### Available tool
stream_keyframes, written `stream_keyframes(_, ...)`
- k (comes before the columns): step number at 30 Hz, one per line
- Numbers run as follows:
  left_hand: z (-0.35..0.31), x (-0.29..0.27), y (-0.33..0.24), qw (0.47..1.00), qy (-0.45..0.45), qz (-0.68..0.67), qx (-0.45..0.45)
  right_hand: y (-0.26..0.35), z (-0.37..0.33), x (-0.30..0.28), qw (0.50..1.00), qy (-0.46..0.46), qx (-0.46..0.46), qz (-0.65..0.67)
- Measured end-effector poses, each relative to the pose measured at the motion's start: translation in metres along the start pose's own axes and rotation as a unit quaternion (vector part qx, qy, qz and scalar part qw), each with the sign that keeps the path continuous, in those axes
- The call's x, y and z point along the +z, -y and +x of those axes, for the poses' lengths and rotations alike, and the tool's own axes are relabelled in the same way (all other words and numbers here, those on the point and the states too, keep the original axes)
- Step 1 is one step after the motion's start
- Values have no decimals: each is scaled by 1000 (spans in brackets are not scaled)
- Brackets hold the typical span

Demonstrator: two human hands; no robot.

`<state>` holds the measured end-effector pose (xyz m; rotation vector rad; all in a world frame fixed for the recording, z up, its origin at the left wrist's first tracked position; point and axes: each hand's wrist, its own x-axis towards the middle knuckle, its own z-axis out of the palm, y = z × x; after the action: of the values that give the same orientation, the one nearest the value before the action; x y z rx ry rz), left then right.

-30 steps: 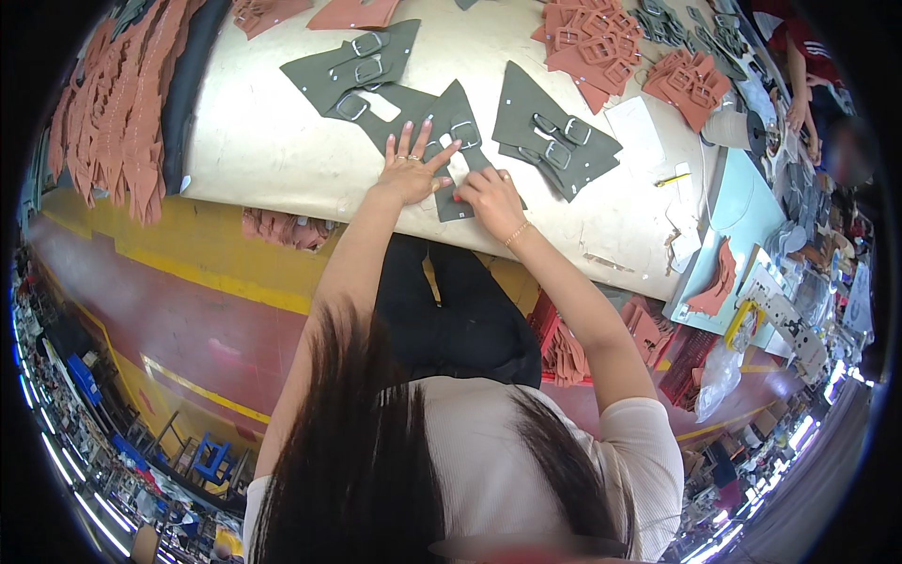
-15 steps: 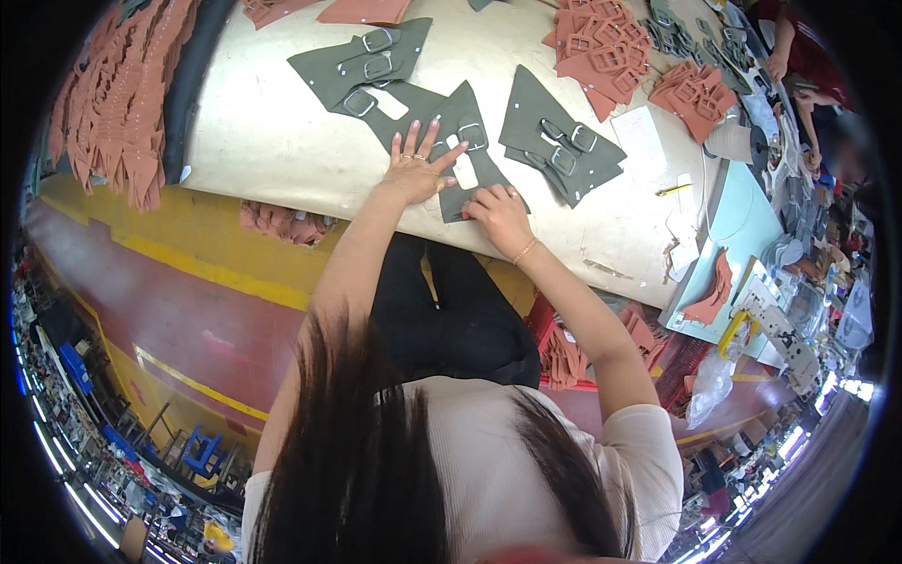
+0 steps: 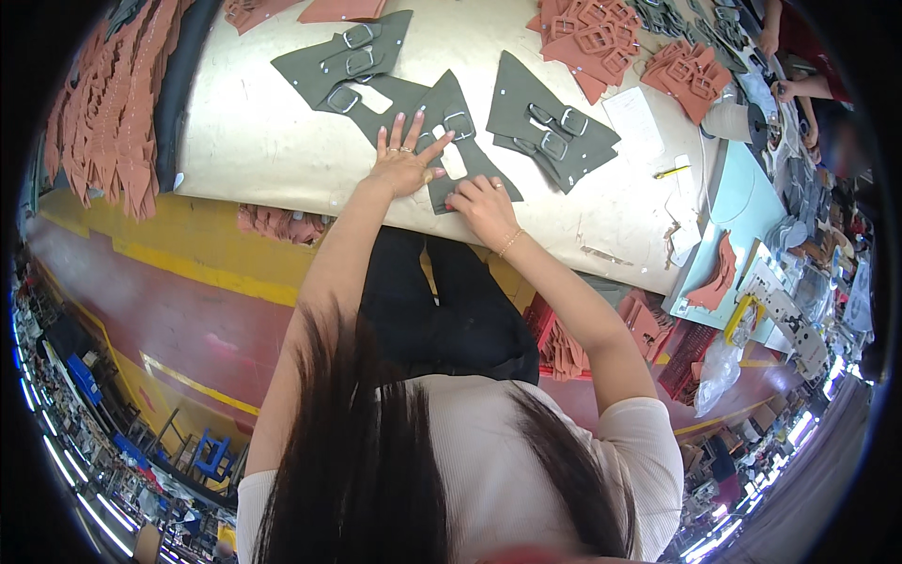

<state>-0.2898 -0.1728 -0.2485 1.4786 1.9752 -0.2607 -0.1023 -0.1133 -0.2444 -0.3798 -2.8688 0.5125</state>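
Olive-green leather pieces with metal buckles [image 3: 451, 127] are laid out on the cream worktable [image 3: 272, 141], and the nearest of them lies at the table's near edge, directly under both hands. Only the head view is given, looking down past dark hair and a pale short-sleeved top.

The left hand [image 3: 404, 160] is pressed flat on this piece, fingers spread wide and pointed away from the body, with rings seen on two of them. The right hand [image 3: 484, 202] is set just beside it on the lower part of the same piece, its fingers curled down onto the leather; whether an edge is pinched there cannot be told. A thin bracelet [image 3: 510, 242] is worn at the right wrist. The two hands are close together but not touching.

More green buckled pieces [image 3: 550, 127] are spread further right, and another group [image 3: 352, 56] is placed toward the far left of the table. Terracotta leather cut-outs [image 3: 592, 33] are heaped at the far side, and a long row of the same colour [image 3: 103, 113] is hung along the left edge. A yellow pencil [image 3: 672, 172] is lying on the table to the right, near a pale blue sheet [image 3: 742, 202]. Another person's hands [image 3: 780, 89] are seen at the upper right corner.
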Motion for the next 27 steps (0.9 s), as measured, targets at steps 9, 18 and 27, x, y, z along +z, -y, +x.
stream_keyframes(9, 0, 3, 2, 1000, -14, -7, 4, 3, -2, -4, 1000, 3, -23, -10)
stream_keyframes(18, 1, 4, 2, 1000, -22, -10, 3, 1, -5, -1, 1000, 7, 2, -17)
stream_keyframes(27, 2, 5, 1, 1000, -21, -9, 5, -5, -9, -4, 999, -1, 23, -25)
